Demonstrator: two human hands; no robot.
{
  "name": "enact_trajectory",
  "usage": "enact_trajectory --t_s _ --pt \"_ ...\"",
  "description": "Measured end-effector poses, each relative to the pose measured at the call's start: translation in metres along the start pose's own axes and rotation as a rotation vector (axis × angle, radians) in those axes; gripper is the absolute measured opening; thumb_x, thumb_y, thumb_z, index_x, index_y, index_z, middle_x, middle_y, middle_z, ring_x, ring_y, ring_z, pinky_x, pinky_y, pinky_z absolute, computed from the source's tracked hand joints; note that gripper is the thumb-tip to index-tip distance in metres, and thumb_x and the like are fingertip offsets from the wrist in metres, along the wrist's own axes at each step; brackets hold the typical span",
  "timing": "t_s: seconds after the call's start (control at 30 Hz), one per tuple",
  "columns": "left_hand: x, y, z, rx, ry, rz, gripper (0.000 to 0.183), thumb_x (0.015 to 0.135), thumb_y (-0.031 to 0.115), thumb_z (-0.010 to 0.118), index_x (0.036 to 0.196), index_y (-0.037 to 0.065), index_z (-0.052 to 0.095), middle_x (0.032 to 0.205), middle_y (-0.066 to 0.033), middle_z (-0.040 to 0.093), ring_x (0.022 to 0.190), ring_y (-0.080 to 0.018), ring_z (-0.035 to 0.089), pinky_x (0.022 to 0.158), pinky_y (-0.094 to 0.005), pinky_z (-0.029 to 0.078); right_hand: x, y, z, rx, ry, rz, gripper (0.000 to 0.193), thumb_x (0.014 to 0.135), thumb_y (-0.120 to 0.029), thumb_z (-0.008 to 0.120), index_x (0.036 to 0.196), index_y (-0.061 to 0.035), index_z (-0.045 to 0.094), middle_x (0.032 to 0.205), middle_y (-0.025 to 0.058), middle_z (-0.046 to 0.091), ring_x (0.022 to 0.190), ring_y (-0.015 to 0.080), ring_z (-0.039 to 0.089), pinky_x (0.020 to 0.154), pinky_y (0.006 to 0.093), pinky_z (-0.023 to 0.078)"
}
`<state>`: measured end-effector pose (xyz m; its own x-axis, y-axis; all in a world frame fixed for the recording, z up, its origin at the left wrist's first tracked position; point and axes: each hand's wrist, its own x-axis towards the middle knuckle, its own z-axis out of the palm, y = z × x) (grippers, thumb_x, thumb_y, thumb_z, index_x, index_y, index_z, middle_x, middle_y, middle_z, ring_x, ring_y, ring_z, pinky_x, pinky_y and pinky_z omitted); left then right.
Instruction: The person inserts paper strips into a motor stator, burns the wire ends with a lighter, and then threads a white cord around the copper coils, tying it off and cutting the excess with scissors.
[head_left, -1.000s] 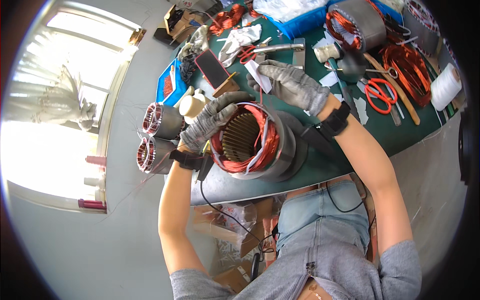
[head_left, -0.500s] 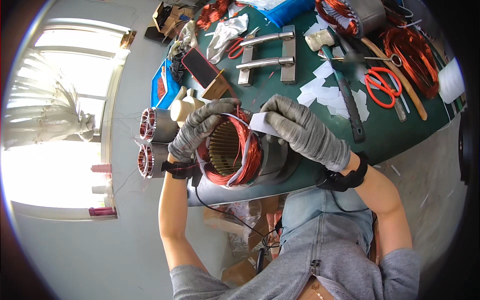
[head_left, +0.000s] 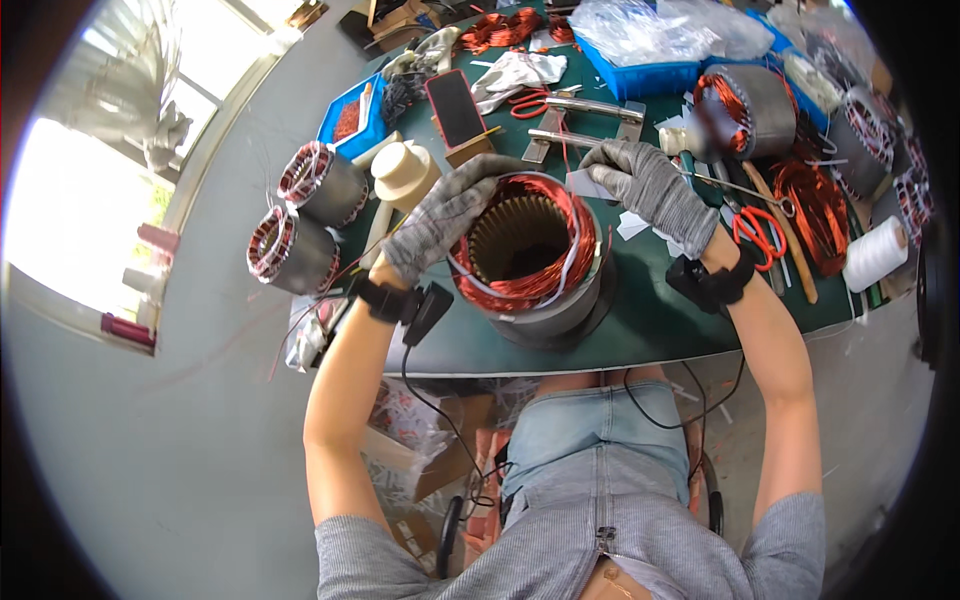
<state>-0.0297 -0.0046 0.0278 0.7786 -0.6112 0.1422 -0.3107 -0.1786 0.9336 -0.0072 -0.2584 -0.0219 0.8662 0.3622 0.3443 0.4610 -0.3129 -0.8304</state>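
A motor stator point(head_left: 555, 322) with a grey metal body stands near the table's front edge. Red copper winding point(head_left: 575, 265), bound with pale sleeving, rings its open top, and slot liners show inside the bore. My left hand point(head_left: 445, 215), in a grey glove, curls its fingers over the far left of the winding; its fingertips are partly hidden. On the far right side, my gloved right hand point(head_left: 655, 190) pinches a small white insulation paper slip point(head_left: 583, 184) beside the coil. A thin red wire point(head_left: 566, 150) rises near that slip.
Two smaller stators point(head_left: 300, 250) stand to the left by a cream plastic pot point(head_left: 403, 172). A phone point(head_left: 456, 108) leans behind them. Red-handled scissors point(head_left: 760, 238), a copper coil bundle point(head_left: 812, 215) and a white thread spool point(head_left: 877, 254) lie right. Blue bins point(head_left: 645, 80) stand at the back.
My view has shifted, so the table sits differently in the picture. My right hand still pinches the paper slip near the winding, and my left hand stays at the coil's left side.
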Motion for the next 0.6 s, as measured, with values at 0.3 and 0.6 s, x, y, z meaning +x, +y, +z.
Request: enact_trajectory --t_s 0.3,0.6 --pt "0.01 -0.021 -0.015 -0.133 -0.128 0.013 0.054 0.085 0.041 0.052 0.119 -0.001 0.046 0.115 -0.0102 0.052 0.108 -0.0159 0.049 0.096 -0.0278 0.037 0.043 -0.004 -0.004 -0.201 -0.301 -0.062 0.013 0.086 -0.011 0.051 0.093 -0.0031 0.058 0.073 0.0004 0.051 0.069 0.0086 0.047 0.066 0.0239 0.042" --pt "0.009 -0.038 -0.013 -0.132 -0.102 0.139 0.049 0.088 0.041 0.047 0.12 0.003 0.047 0.116 -0.0072 0.052 0.11 -0.0137 0.047 0.096 -0.0281 0.035 0.044 -0.02 -0.001 -0.074 -0.363 -0.016 0.017 0.086 -0.017 0.053 0.097 -0.0038 0.057 0.075 -0.0032 0.051 0.066 0.003 0.046 0.057 0.0174 0.041"
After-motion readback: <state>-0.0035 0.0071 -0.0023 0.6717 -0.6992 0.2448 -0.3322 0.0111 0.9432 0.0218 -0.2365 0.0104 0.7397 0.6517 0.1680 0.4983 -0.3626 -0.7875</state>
